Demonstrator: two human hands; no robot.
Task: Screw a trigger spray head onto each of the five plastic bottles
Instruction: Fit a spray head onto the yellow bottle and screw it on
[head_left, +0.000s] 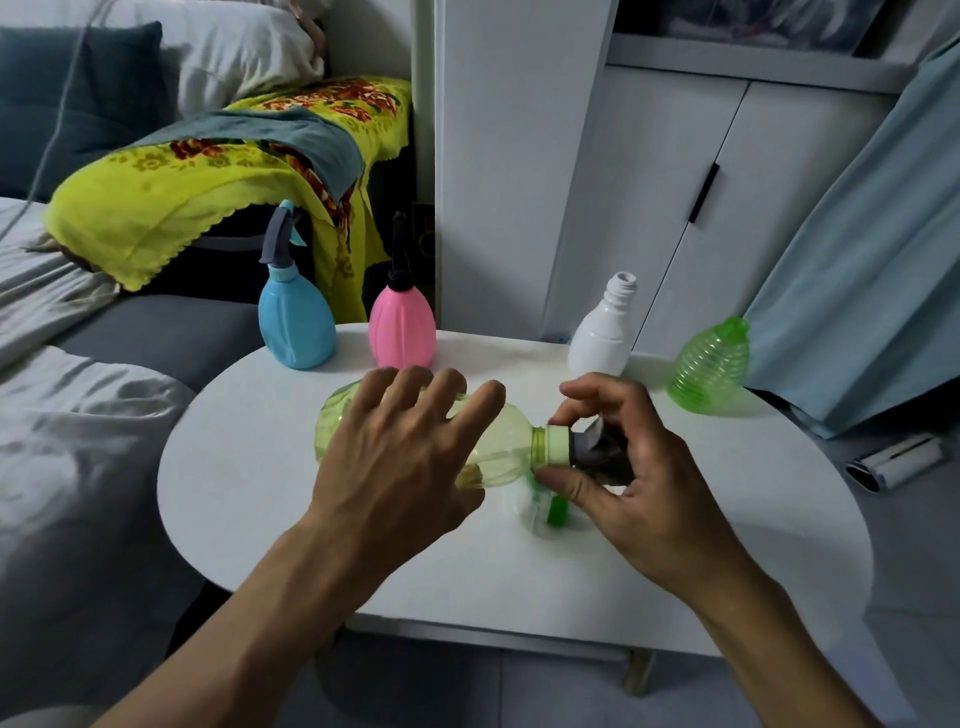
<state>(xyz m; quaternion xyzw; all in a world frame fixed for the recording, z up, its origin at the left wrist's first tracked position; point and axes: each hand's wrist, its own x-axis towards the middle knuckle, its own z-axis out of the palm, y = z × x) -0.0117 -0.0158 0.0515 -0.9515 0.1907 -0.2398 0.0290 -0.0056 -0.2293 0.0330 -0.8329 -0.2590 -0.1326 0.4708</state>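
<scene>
Right now I have the yellow-green bottle (498, 441) lying on its side above the middle of the white desk (249, 467), its neck pointing toward three o'clock. My left hand (400, 457) is wrapped over the bottle's body, fingers curled across the top and gripping it. My right hand (623, 467) pinches the pale green collar (558, 444) of the grey spray head (597, 447) between thumb and forefinger, the collar sitting on the bottle's neck; how far it is threaded on I cannot tell.

Under the bottle's neck, at about five o'clock from it, a green and clear part (550, 506) lies on the desk, mostly hidden by my right hand.

At the desk's far edge, around eleven o'clock, the blue bottle (296, 327) stands upright with a grey trigger head on it. Just beside it toward twelve o'clock is the pink bottle (402, 327) with a black head on top. At one o'clock stands the white bottle (602, 338), its neck open. At two o'clock is the ribbed green bottle (709, 369), also bare-necked and near the desk's edge.
</scene>
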